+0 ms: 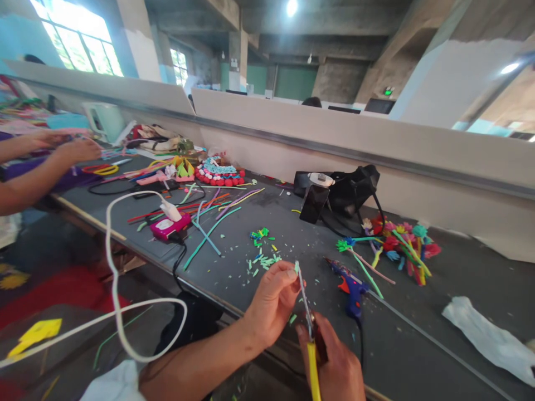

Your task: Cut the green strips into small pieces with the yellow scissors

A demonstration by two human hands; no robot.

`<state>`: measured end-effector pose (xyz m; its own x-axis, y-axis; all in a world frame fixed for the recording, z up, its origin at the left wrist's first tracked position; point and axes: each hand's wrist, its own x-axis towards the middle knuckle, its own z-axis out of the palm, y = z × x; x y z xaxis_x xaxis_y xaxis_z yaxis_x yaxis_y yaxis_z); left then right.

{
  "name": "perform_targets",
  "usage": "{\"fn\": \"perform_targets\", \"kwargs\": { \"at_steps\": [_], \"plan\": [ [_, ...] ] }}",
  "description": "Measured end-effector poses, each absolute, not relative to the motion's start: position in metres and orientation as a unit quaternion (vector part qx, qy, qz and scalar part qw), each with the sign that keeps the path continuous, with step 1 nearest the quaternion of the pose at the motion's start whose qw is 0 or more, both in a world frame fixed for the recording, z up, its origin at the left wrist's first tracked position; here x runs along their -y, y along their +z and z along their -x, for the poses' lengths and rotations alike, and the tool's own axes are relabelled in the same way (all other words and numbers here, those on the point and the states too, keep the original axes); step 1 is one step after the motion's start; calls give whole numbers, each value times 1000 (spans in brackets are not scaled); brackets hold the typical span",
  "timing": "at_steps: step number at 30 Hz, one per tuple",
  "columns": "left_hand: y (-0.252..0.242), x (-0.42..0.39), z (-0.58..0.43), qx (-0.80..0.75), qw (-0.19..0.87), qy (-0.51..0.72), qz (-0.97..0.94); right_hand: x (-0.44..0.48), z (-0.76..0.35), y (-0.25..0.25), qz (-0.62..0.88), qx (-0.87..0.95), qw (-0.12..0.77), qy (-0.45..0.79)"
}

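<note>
Near the table's front edge, my left hand [273, 298] pinches a small pale green piece [297, 267] between thumb and fingers. My right hand [332, 362] is wrapped round scissors with a yellow handle [313, 370]; their blades [306, 298] point up and away, with the tips at the green piece. Just beyond my left hand lie scattered short green cuttings [265, 260] and a small blue and green cluster [259, 234]. A blue glue gun [354, 291] rests to the right of my hands.
Pipe cleaner flowers [405, 245], a black bag [355, 189] and a phone [314, 204] are at the right. Left are long stems [213, 236], a pink power socket [170, 225] and a looping white cable [112, 250]. Another person's hands [79, 149] work at far left.
</note>
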<state>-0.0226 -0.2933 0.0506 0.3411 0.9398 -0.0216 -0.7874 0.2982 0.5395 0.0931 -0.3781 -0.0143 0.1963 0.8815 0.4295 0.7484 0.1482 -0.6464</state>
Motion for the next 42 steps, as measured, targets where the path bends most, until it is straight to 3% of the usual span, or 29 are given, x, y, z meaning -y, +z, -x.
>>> {"fn": "perform_targets", "kwargs": {
  "at_steps": [12, 20, 28, 42],
  "plan": [
    [54, 286, 32, -198, 756, 559, -278, 377, -96, -4, 681, 607, 406, 46],
    [59, 283, 42, -365, 568, 588, -445, 372, -109, -5, 662, 646, 372, -74],
    [60, 283, 49, -401, 433, 588, -553, 376, -109, -12, 669, 655, 341, -84],
    [62, 284, 49, -415, 387, 575, -589, 376, -111, -15, 660, 669, 319, -126]
  ]
}}
